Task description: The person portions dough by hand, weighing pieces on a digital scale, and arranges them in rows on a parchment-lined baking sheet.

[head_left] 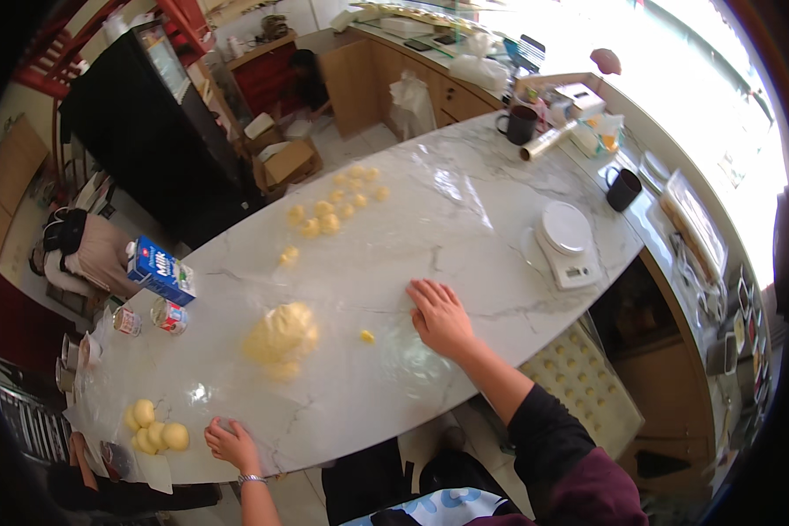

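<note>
A white marble counter (465, 228) fills the middle of the frame, curving from the lower left to the upper right. At the upper left stands a tall black glass-door cabinet (140, 114), with an open cardboard box (287, 162) on the floor just right of it.

Near the centre of the counter, slightly left and low, lies a big lump of pale yellow dough (280, 335). The right hand (441, 317) rests flat on the marble at centre frame, palm down, fingers stretched out and slightly apart, holding nothing; its dark sleeve comes in from the lower right. A tiny dough crumb (367, 336) sits between the lump and this hand, near the hand but apart from it.

The left hand (230, 441) is at the lower edge, left of centre, at the counter's near rim, with a bracelet on the wrist. Its fingers look curled together; whether they close on anything cannot be told. Just left of it sits a cluster of round dough balls (156, 427).

A white kitchen scale (565, 241) stands right of centre. A blue and white carton (160, 271) lies at the left rim, with two small tins (149, 318) below it. Small dough pieces (335, 203) are scattered above centre, one stray piece (288, 255) lower. Two dark mugs (622, 187) stand at the upper right, one near a roll of wrap (548, 140). A perforated baking tray (579, 377) shows under the counter's right edge.
</note>
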Motion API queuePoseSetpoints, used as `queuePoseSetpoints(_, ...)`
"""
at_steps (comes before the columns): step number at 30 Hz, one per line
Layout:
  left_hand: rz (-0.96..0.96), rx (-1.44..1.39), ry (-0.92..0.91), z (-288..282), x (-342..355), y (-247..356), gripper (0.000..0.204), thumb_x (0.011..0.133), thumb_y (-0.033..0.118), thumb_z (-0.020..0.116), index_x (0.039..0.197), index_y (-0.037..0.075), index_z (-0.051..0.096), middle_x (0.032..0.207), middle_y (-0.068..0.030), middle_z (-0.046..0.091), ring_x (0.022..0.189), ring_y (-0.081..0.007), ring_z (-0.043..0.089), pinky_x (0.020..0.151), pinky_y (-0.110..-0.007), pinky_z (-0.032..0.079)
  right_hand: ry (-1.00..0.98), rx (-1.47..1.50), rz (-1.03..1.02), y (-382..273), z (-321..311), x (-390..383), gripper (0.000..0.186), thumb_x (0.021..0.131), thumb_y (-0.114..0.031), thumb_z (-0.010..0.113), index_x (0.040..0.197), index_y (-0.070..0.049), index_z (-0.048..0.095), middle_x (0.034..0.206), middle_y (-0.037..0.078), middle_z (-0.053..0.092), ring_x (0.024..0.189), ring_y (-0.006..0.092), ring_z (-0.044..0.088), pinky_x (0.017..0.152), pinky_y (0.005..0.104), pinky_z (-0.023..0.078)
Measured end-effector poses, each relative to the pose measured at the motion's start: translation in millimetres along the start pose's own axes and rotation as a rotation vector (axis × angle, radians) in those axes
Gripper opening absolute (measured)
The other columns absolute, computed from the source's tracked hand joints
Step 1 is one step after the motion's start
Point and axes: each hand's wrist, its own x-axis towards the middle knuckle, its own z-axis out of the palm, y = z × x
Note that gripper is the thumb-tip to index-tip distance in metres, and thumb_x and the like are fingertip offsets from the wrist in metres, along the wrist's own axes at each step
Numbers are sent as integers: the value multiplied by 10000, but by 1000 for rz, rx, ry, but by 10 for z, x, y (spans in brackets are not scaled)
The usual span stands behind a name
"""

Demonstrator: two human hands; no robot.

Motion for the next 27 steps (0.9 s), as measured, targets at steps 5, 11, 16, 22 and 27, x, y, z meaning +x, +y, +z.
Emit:
queuePoseSetpoints(5,26,-53,-77,-74,-54,102,341,875,252,526,1166,87,460,1220,-156,428,1215,-315,359,992,-473,259,49,-235,237,274,609,1350,530,902,-320,429,1371,-74,403,1442,159,357,1353,298,299,1116,481,179)
queuePoseSetpoints(11,41,-76,-118,-111,-54,77,350,875,251,528,1175,85,454,1253,-151,396,1237,-314,323,1012,-477,220,104,-312,99,396,756,2257,515,896,-369,454,1362,-153,424,1416,147,393,1329,321,324,1072,484,276)
queuePoseSetpoints(16,87,-108,-132,-158,-10,151,341,875,254,518,1164,83,455,1263,-150,391,1236,-312,322,1017,-476,211,64,68,213,481,741,2293,285,903,-266,491,1102,-83,577,1142,184,553,1112,355,494,922,415,422)
queuePoseSetpoints(22,97,-113,-89,-83,11,104,337,843,228,532,1142,93,455,1231,-153,410,1212,-311,345,998,-476,231,376,386,229,293,553,1290,220,870,-103,560,1084,-57,585,700,100,587,611,238,564,594,328,460)
queuePoseSetpoints(27,109,-131,-51,-44,22,110,340,836,234,537,1137,97,460,1218,-154,427,1205,-305,358,978,-480,259,224,201,121,-113,38,99,288,842,-141,614,1120,-71,588,662,65,558,625,204,548,577,322,434)
